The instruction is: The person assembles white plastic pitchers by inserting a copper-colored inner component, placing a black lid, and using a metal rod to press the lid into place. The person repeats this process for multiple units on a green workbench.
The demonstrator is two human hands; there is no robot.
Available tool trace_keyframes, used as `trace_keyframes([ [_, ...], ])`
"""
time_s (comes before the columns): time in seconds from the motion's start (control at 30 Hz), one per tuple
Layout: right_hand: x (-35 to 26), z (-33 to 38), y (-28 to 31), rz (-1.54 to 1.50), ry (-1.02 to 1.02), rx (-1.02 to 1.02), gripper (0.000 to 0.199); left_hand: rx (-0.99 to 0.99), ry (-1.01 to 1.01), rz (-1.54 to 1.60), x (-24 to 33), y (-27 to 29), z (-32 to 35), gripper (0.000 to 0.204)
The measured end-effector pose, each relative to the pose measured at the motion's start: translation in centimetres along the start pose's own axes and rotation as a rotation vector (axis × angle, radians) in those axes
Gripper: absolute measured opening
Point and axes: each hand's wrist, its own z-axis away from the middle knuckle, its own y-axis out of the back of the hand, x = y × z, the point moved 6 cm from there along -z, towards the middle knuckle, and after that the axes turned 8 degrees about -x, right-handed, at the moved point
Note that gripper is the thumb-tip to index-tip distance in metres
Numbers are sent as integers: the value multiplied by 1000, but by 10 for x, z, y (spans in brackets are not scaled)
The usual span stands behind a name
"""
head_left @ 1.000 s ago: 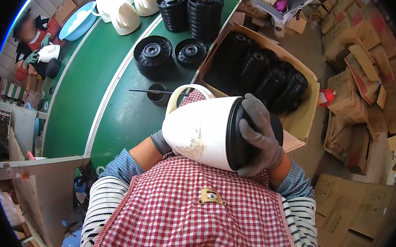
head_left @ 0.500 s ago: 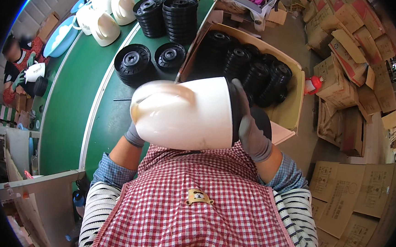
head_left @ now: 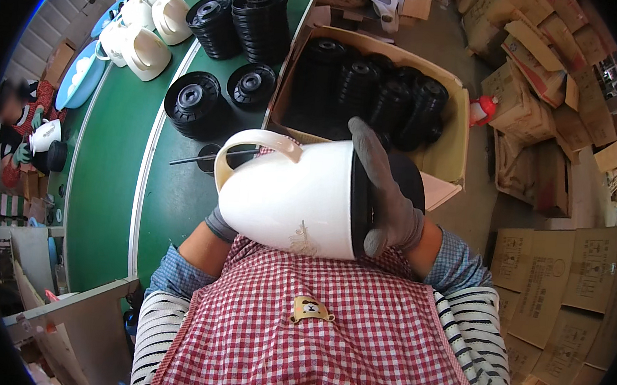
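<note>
A cream kettle body [head_left: 290,195] lies on its side against my checked apron, handle up. My right hand [head_left: 387,198], in a grey glove, presses a black round base [head_left: 359,200] against the body's open bottom end. My left hand [head_left: 219,223], also gloved, is mostly hidden under the body's left end and supports it. Just beyond stands a cardboard box [head_left: 448,141] with several stacks of black bases [head_left: 372,97].
A green conveyor belt [head_left: 109,171] runs away to the upper left, carrying stacks of black bases [head_left: 197,102] and several cream kettle bodies [head_left: 147,45]. Another person [head_left: 24,119] works at the far left. Flattened cardboard boxes [head_left: 575,268] cover the floor on the right.
The kettle body has turned in my hands: its handle now points up. My right hand stays pressed on the black base at its bottom end.
</note>
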Motion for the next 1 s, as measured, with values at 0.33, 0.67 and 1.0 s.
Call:
trace_keyframes([
  [0.33, 49, 4, 6, -314, -450, 132, 81, 120, 20, 191, -13, 31, 4, 57],
  [0.67, 27, 22, 9, -302, -124, 226, 85, 150, -85, -200, 6, 3, -20, 52],
  [1.0, 123, 66, -5, -288, -737, 116, 72, 219, 82, -1855, 75, -85, -97, 31],
])
